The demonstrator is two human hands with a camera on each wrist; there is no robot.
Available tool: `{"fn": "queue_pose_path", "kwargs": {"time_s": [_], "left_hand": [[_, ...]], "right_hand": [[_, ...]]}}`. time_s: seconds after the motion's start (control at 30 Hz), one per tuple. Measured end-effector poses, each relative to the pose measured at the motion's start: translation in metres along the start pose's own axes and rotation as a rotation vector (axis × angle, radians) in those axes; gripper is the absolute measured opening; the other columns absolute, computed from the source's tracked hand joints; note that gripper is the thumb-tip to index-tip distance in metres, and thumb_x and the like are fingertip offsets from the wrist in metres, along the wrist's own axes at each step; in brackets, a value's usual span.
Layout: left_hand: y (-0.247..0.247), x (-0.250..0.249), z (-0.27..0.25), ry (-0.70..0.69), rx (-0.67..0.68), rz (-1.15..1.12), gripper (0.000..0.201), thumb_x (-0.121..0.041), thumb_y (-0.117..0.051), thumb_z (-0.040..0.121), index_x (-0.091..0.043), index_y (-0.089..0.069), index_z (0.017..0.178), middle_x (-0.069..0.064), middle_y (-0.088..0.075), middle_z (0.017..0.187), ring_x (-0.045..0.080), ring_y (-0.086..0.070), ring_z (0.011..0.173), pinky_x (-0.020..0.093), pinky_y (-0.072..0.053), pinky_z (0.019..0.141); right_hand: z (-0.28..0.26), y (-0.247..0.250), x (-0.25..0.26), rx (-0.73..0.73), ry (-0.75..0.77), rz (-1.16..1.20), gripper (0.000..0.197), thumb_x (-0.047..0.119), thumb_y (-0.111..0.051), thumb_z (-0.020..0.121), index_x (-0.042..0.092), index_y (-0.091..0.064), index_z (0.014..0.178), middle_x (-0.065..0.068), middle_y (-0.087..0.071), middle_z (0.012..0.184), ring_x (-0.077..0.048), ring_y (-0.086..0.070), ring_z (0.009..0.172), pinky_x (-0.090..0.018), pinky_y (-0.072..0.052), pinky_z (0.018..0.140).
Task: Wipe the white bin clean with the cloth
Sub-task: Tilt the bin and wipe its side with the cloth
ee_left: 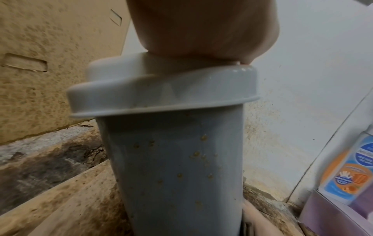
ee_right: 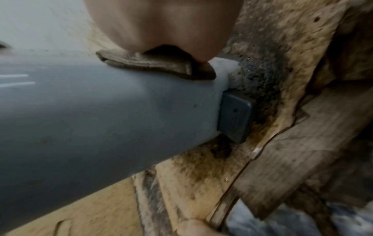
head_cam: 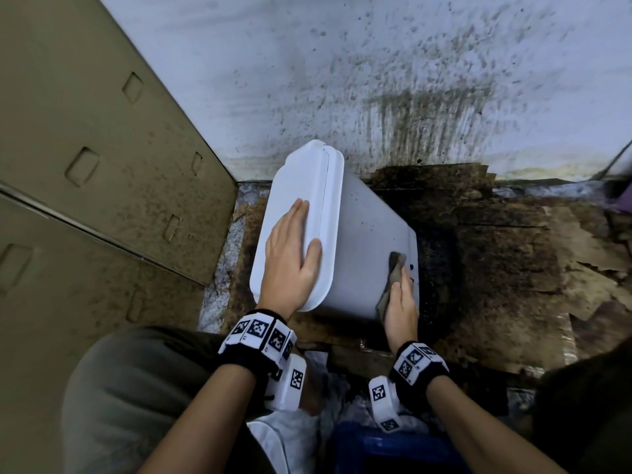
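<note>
Fingers of the left hand lie flat, steadying the bin; the right hand presses the cloth, lower right; firm overlapping strokes should lift specks.

Right hand presses cloth onto bin.

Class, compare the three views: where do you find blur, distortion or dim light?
Head view: wide-angle bending at the edges, white bin sharp. Left wrist view: left hand blurred and close, bottle label smeared. Right wrist view: dim, soft throughout; cloth slightly clearer than the right hand.
</note>
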State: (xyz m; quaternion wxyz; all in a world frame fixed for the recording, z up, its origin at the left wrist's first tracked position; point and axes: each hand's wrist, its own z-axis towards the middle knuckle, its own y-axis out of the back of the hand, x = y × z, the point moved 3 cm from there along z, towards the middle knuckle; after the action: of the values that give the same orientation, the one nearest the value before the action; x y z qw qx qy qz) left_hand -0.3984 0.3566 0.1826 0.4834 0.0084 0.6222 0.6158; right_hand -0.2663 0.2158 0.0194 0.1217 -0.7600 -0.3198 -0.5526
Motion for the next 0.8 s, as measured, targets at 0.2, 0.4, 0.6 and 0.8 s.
{"fn": "queue_pose_path", "kwargs": {"time_s": [0.2, 0.4, 0.6, 0.8], "left_hand": [[0.002, 0.007, 0.000, 0.008, -0.008, 0.010, 0.059, -0.031, -0.041, 0.102, -0.015, -0.031, 0.158, 0.001, -0.031, 0.164, 0.018, -0.026, 0.151, 0.039, -0.019, 0.124], [0.003, 0.004, -0.001, 0.010, -0.012, 0.021, 0.059, -0.029, -0.042, 0.102, -0.014, -0.030, 0.158, 0.002, -0.031, 0.164, 0.017, -0.026, 0.151, 0.035, -0.018, 0.124], [0.004, 0.005, -0.002, 0.004, -0.014, 0.017, 0.059, -0.028, -0.042, 0.102, -0.013, -0.030, 0.158, 0.002, -0.031, 0.164, 0.018, -0.026, 0.151, 0.038, -0.020, 0.124], [0.005, 0.009, -0.003, 0.012, -0.013, 0.003, 0.058, -0.029, -0.042, 0.103, -0.016, -0.029, 0.158, -0.001, -0.030, 0.164, 0.015, -0.024, 0.151, 0.036, -0.019, 0.124]], "right_hand": [[-0.035, -0.033, 0.052, 0.110, 0.215, 0.106, 0.046, 0.022, -0.033, 0.110, 0.028, -0.030, 0.156, 0.018, -0.022, 0.162, -0.002, -0.012, 0.153, -0.028, -0.009, 0.126], [-0.062, -0.052, 0.091, 0.247, 0.418, 0.054, 0.048, 0.022, -0.031, 0.110, 0.032, -0.022, 0.156, 0.013, -0.014, 0.166, 0.003, -0.005, 0.153, -0.021, -0.004, 0.124], [-0.062, -0.048, 0.082, 0.265, 0.552, -0.059, 0.050, 0.023, -0.029, 0.110, 0.028, -0.016, 0.158, 0.009, -0.013, 0.168, -0.005, -0.006, 0.155, -0.029, -0.008, 0.126], [-0.039, -0.031, 0.050, 0.276, 0.604, -0.150, 0.051, 0.017, -0.029, 0.109, 0.018, -0.021, 0.159, 0.008, -0.017, 0.167, -0.010, -0.012, 0.155, -0.031, -0.012, 0.126]]}}
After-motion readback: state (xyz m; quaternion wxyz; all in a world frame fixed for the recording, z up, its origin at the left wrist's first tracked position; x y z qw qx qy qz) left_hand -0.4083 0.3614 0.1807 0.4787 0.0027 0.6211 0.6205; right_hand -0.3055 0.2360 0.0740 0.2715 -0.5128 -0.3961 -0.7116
